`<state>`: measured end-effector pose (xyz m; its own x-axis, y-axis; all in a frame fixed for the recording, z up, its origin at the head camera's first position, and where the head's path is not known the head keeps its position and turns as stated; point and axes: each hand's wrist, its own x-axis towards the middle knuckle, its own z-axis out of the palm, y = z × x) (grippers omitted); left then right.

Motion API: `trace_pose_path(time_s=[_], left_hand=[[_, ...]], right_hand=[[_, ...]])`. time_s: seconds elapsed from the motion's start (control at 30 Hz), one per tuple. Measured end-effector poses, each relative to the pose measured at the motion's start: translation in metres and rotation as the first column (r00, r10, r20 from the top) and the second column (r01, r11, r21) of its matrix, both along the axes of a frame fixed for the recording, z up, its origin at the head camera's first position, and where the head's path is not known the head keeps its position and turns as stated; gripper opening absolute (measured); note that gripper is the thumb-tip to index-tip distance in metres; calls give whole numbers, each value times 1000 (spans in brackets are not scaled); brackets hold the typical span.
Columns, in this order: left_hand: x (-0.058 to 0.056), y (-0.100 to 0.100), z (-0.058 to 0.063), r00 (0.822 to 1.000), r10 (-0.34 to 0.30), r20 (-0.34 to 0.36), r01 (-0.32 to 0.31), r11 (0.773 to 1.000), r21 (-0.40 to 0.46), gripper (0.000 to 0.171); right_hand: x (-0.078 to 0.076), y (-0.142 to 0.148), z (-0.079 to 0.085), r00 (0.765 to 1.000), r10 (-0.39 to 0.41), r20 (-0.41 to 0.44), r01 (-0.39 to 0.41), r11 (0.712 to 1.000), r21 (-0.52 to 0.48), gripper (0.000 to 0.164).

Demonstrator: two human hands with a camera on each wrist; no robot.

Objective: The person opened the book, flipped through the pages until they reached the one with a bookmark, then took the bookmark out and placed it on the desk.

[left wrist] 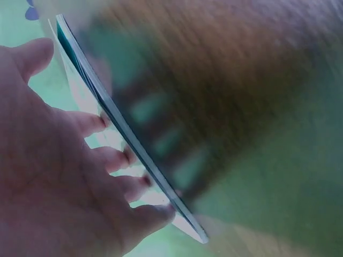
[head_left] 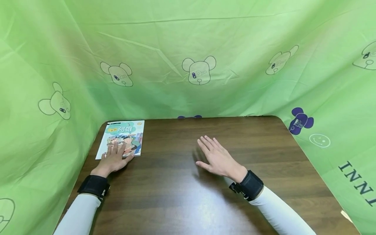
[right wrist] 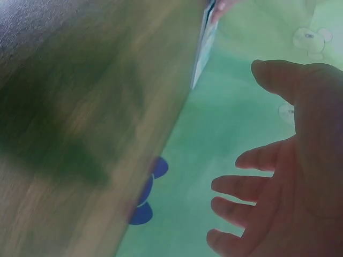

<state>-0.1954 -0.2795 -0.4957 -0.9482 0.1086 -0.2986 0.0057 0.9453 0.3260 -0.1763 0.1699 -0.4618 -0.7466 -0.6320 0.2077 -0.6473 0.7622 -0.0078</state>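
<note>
Resting on the book [head_left: 124, 126], the left hand [head_left: 113, 162] has its fingers straight and spread over the lower part of the cover, tips pointing toward about 1 o'clock. The book lies at 10 o'clock on the table [head_left: 164, 186], front cover up, by the far corner. The right hand [head_left: 218, 160] is near the middle of the clock face, fingers extended toward 11 o'clock and holding nothing; it looks raised off the table.

To steady the book well, I judge that flat, even pressure from several fingertips would serve better than one finger's push, since so thin a thing could pivot under an off-centre touch. Contact nearer the cover's middle would likely resist turning more than contact at its 6 o'clock edge.

The head view gives the cover's printed picture and the whole layout, but little of the book's thickness. The left wrist view shows that edge-on, slanting from 11 o'clock to 5 o'clock, with what looks like a slight gap between leaves toward the upper end. The right wrist view catches the book only as a sliver at 12 o'clock, yet shows the right palm and its separated fingers. Whether the left thumb touches the book, I cannot tell.
</note>
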Motion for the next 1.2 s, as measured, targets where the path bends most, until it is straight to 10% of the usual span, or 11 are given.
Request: trace_pose_path(time_s=[0.6, 1.2], left_hand=[[15, 30, 5, 999, -44, 23, 46, 996, -72, 98], [47, 101, 15, 992, -113, 56, 117, 990, -79, 88]], right_hand=[[12, -12, 2, 997, 25, 70, -22, 999, -45, 86], [19, -17, -4, 994, 55, 92, -50, 998, -49, 83]])
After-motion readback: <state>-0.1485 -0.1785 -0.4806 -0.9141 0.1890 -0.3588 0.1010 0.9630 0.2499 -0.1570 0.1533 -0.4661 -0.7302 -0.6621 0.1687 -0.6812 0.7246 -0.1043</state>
